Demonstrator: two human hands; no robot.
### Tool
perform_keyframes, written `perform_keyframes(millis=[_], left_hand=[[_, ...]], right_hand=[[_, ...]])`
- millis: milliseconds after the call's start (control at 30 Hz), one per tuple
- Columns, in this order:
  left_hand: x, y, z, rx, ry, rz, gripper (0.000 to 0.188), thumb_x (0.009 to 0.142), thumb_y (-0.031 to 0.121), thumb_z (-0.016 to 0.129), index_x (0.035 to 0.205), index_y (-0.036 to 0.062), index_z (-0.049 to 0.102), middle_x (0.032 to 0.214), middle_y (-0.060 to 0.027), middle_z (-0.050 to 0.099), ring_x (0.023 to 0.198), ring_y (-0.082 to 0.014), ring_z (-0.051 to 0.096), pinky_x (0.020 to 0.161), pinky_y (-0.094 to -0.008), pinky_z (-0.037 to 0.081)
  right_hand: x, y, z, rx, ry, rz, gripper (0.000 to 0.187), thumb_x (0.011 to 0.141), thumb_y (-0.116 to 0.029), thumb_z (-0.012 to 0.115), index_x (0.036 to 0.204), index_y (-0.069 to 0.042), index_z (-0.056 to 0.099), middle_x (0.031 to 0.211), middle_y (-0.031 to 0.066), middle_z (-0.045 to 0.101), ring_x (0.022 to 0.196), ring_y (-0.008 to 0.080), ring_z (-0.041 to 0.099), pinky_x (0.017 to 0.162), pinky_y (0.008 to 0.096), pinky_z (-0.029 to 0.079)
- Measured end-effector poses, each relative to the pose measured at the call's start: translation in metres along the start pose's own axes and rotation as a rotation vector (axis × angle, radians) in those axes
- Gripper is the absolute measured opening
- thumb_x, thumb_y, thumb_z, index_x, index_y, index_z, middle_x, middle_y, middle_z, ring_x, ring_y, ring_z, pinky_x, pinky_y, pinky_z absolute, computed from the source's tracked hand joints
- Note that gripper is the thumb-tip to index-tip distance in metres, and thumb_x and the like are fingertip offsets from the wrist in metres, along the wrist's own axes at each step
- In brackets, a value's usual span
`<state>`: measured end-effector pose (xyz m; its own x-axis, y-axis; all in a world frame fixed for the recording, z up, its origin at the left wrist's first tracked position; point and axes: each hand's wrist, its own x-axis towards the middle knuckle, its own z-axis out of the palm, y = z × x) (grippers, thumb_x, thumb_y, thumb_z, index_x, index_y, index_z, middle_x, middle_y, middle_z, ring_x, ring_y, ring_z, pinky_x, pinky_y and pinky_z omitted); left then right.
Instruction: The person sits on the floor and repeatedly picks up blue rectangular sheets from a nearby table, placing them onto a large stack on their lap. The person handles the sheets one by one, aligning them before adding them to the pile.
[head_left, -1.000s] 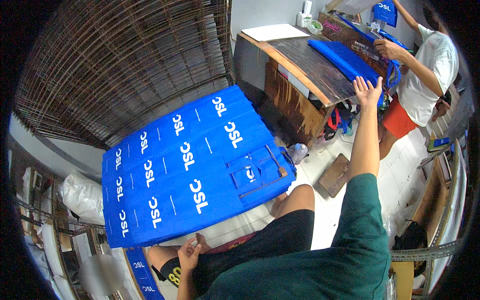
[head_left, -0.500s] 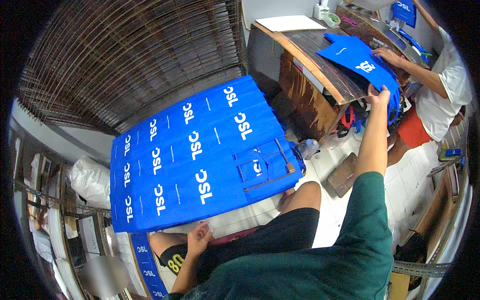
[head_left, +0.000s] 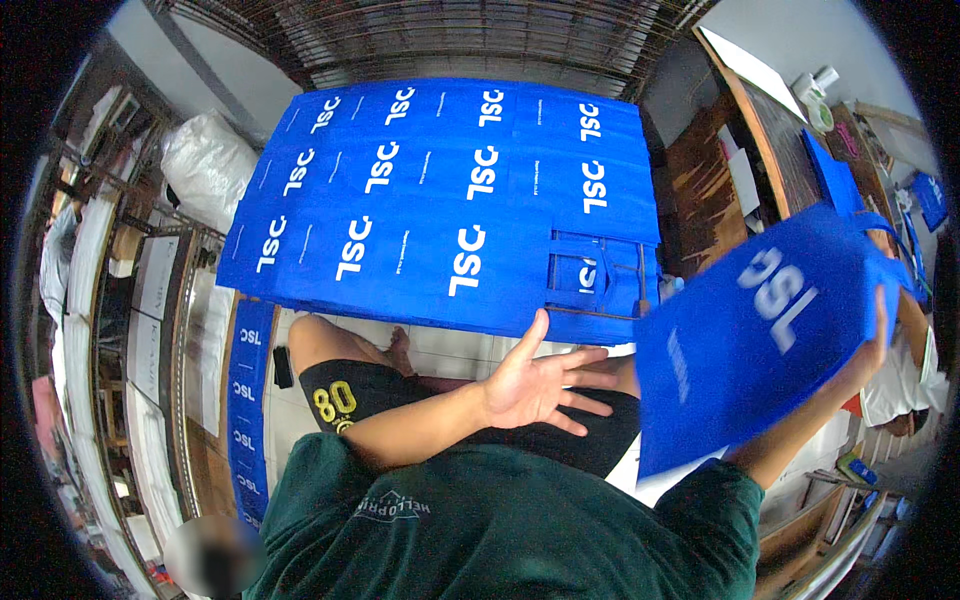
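Observation:
My right hand (head_left: 876,335) grips the edge of a blue fabric bag (head_left: 715,340) with white print, lifted off to my right and slightly blurred by motion. Its fingers are partly hidden by the bag. My left hand (head_left: 550,390) is open over my lap, fingers spread toward the bag, touching nothing. In front of me lies a wide stack of blue printed fabric (head_left: 430,210) with rows of white print. A thin brown frame (head_left: 645,265) rests on its near right corner, around another printed blue piece.
A wooden desk (head_left: 745,75) stands at right, with more blue fabric (head_left: 828,170) on it. A co-worker, mostly hidden by the bag, is beyond my right arm. Shelving (head_left: 150,330) and a white plastic sack (head_left: 208,165) line the left. A blue printed strip (head_left: 245,400) hangs nearby.
My view has turned left toward the stack. My right hand has drawn the blue bag from the desk and the co-worker toward me. My left hand has risen and spread its fingers.

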<state>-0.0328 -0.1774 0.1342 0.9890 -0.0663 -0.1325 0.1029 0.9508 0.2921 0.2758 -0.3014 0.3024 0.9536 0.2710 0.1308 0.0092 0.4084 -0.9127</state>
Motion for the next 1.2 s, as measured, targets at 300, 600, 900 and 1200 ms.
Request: perform_keyframes(millis=[300, 600, 900, 1200], left_hand=[[-0.032, -0.036, -0.015, -0.091, 0.587, 0.084, 0.093, 0.068, 0.082, 0.034, 0.132, 0.0138, 0.032, 0.112, -0.0067, 0.046, 0.098, -0.0240, 0.049, 0.083, -0.0436, 0.039], [-0.010, 0.009, -0.008, -0.151, 0.139, 0.161, 0.066, 0.082, 0.064, 0.039, 0.124, 0.0141, 0.040, 0.127, -0.0121, 0.046, 0.107, -0.0319, 0.053, 0.076, -0.0364, 0.049], [-0.008, 0.025, -0.108, 0.994, 0.866, 0.696, 0.053, 0.079, 0.008, 0.061, 0.126, 0.0079, 0.037, 0.079, -0.0042, 0.058, 0.065, -0.0195, 0.055, 0.055, -0.0324, 0.044], [0.001, -0.002, -0.179, 1.526, 1.211, 0.394, 0.062, 0.070, 0.012, 0.066, 0.125, 0.0026, 0.040, 0.094, -0.0227, 0.060, 0.086, -0.0387, 0.058, 0.077, -0.0459, 0.046]], right_hand=[[-0.064, 0.062, 0.086, 0.024, -0.535, 0.215, 0.048, 0.085, -0.011, 0.053, 0.129, -0.004, 0.037, 0.119, 0.0131, 0.050, 0.105, 0.0219, 0.054, 0.089, 0.0368, 0.044], [-0.058, 0.048, 0.104, 0.156, -0.567, 0.071, 0.049, 0.088, -0.012, 0.049, 0.133, -0.007, 0.032, 0.126, 0.0134, 0.045, 0.111, 0.0240, 0.049, 0.093, 0.0403, 0.041], [-0.031, 0.203, -0.068, -0.602, -0.356, -0.073, 0.070, 0.078, -0.015, 0.067, 0.136, -0.002, 0.030, 0.134, 0.0155, 0.036, 0.117, 0.0243, 0.038, 0.101, 0.0369, 0.027], [-0.057, 0.358, -0.151, -0.660, -0.178, 0.382, 0.064, 0.076, 0.000, 0.061, 0.134, -0.004, 0.032, 0.107, 0.0089, 0.056, 0.085, 0.0155, 0.055, 0.061, 0.0277, 0.044]])
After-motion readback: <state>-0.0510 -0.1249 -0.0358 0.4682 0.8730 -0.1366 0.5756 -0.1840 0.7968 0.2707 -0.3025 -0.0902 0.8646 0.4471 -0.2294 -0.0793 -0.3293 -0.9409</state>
